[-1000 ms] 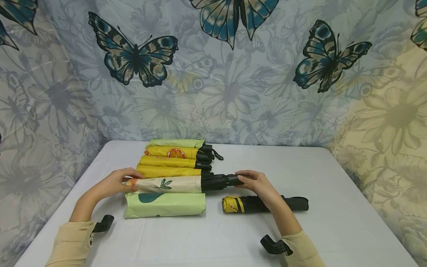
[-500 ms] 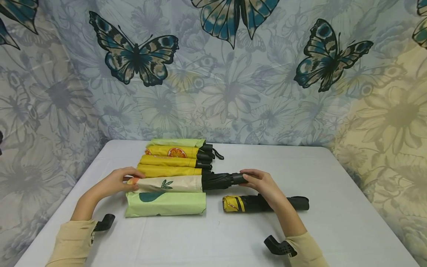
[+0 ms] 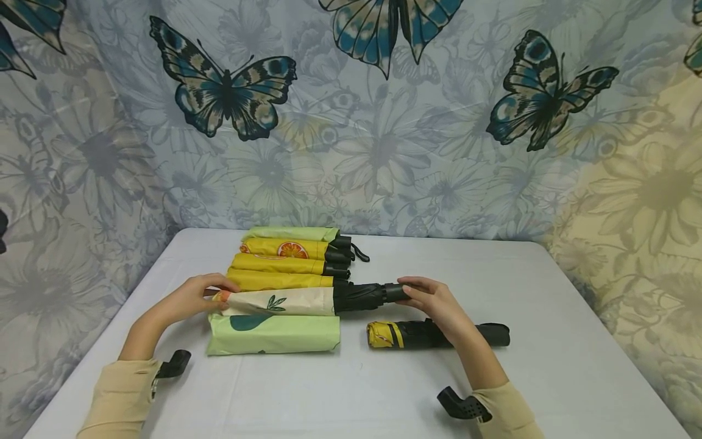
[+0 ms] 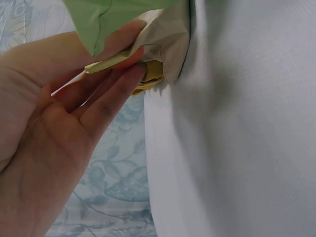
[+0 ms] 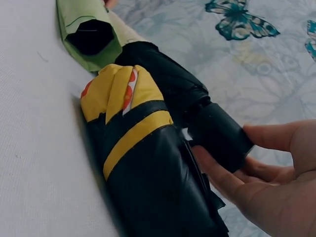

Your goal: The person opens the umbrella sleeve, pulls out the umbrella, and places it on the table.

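A cream umbrella sleeve (image 3: 301, 301) with a leaf print lies across the middle of the table. My left hand (image 3: 189, 300) pinches its left end; in the left wrist view the cloth (image 4: 170, 37) is bunched between thumb and fingers. From the sleeve's right mouth sticks a folded black umbrella (image 3: 359, 297). Its handle end (image 5: 219, 138) is held between thumb and fingers of my right hand (image 3: 439, 305). Just in front lies a light green sleeve (image 3: 296, 336), its open mouth dark inside in the right wrist view. A black-and-yellow folded umbrella (image 3: 411, 334) lies beneath my right forearm.
Behind the cream sleeve, several sleeved umbrellas lie in a row: yellow ones (image 3: 285, 281), one with an orange-slice print (image 3: 263, 246), and a green one (image 3: 290, 233) farthest back. The white table (image 3: 307, 396) meets a butterfly-patterned cloth (image 3: 378, 152) at its far edge.
My right hand has shifted slightly right with the umbrella handle, and a little more black shows outside the cream sleeve. My left hand keeps its hold on the sleeve's end.
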Demonstrator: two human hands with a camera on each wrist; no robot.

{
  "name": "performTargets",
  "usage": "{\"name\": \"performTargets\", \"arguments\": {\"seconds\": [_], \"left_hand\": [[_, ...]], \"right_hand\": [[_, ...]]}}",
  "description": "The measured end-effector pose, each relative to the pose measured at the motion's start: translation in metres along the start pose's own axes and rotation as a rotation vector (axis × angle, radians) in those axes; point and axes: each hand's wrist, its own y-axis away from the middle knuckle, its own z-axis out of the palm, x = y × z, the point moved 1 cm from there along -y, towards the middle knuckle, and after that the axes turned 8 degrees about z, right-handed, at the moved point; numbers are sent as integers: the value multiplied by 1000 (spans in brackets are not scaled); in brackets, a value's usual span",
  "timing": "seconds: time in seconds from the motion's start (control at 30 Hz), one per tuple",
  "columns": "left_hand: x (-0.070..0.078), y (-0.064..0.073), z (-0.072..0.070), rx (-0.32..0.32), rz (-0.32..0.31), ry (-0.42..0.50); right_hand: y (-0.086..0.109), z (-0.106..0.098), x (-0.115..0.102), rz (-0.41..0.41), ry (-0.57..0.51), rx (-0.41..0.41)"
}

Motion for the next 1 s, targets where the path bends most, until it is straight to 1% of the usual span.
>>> {"name": "performTargets", "arguments": {"seconds": [0.1, 0.27, 0.37, 0.67, 1.0], "left_hand": [[1, -1, -1, -2, -1, -12], [3, -1, -2, 2, -4, -6], [3, -1, -2, 8, -4, -7], [2, -1, -1, 14, -8, 2], [3, 0, 0, 18, -3, 21]], "right_hand": [[0, -3, 0, 2, -3, 4], [2, -9, 0, 4, -6, 12], [3, -14, 0, 3, -6, 23], [11, -25, -1, -1, -6, 19], [19, -38, -3, -21, 16, 84]]}}
